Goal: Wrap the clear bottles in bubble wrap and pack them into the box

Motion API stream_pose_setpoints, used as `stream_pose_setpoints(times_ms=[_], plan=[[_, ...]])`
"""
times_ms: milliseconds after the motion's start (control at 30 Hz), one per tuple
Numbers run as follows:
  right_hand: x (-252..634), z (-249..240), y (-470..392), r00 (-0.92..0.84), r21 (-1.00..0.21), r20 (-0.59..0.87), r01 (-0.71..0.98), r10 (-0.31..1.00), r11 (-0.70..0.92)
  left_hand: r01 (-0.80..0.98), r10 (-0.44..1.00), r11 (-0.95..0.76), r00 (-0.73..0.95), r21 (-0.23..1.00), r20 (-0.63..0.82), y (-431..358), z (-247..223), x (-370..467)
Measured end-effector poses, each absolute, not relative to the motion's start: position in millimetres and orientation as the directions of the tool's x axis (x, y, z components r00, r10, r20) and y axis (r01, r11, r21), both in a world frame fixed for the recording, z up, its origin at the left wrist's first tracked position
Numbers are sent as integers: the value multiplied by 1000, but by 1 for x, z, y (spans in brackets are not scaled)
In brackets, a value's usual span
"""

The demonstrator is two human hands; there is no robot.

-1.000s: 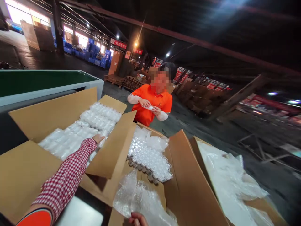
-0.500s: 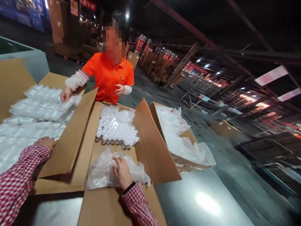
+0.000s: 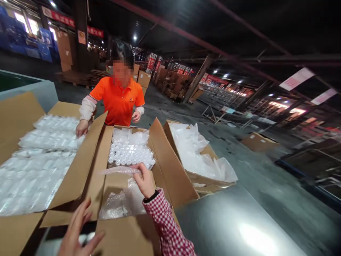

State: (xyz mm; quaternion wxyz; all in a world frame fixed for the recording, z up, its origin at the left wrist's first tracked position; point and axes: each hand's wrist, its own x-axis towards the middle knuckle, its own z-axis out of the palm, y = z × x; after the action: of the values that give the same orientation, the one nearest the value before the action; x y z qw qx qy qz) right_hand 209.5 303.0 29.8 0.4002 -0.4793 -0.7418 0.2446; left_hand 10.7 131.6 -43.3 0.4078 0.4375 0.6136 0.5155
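Observation:
Between the thumb and fingers of my right hand point(image 3: 145, 179) is the edge of a bubble wrap bag point(image 3: 119, 170), lifted over the middle cardboard box point(image 3: 105, 153). More bubble wrap point(image 3: 119, 204) lies below it in that box. Just behind the lifted bag stand rows of small white-capped bottles point(image 3: 130, 153). My left hand point(image 3: 80, 231) hangs at the near side with its fingers spread, holding nothing. The left cardboard box point(image 3: 16, 103) is filled with bubble-wrapped packs point(image 3: 39, 167) in rows.
Across the boxes a person in an orange shirt point(image 3: 119, 103) has one hand at the packs. To the right, another box holds white plastic bags point(image 3: 191, 149). A shiny metal tabletop point(image 3: 226, 220) lies under the boxes. Box flaps point(image 3: 170, 163) stand up between them.
My right hand has picked up a bubble wrap bag from the middle box and raised it. My left hand has left the packs in the left box and moved nearer to me.

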Motion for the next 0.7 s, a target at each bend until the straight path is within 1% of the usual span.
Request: stream_pose_setpoints(times_ms=[67,133,200,267,300,333,400,467,500,533,567,600,633,667,700], plan=[[219,56,285,-172,-879,311,321,935,352,104,962,62,-271,993,-32,151,-29,35],[226,69,269,-159,-952,244,149,957,267,105,968,65,-248,992,-37,170,-13,41],[232,68,256,-81,-966,233,93,969,241,80,992,63,-111,995,-53,181,2,40],[237,57,248,82,-967,243,100,967,235,12,993,80,82,997,-81,181,12,39],[239,49,246,153,-973,227,87,962,216,-37,983,111,149,993,-104,179,14,40],[241,39,244,194,-982,190,48,962,185,-95,977,145,168,985,-128,174,15,42],[242,21,242,197,-994,84,-51,977,95,-232,978,199,107,952,-178,165,14,44],[241,8,237,175,-997,-7,-77,984,7,-321,981,175,-23,931,-193,158,12,43],[240,4,232,185,-997,-41,-69,982,-28,-314,978,135,-107,940,-177,155,12,41],[239,2,226,212,-999,-46,-38,976,-39,-267,971,99,-186,959,-152,153,12,38],[236,2,217,244,-1000,-8,19,970,-13,-185,960,78,-250,980,-124,151,14,36],[232,3,206,253,-995,65,90,965,44,-83,951,74,-293,994,-95,149,16,34],[228,4,194,212,-979,156,162,965,123,21,946,81,-316,996,-70,147,19,34],[222,5,181,106,-953,235,221,966,207,111,946,92,-320,990,-52,145,21,35],[216,6,168,-52,-923,284,256,957,288,183,948,102,-317,978,-40,142,24,37]])
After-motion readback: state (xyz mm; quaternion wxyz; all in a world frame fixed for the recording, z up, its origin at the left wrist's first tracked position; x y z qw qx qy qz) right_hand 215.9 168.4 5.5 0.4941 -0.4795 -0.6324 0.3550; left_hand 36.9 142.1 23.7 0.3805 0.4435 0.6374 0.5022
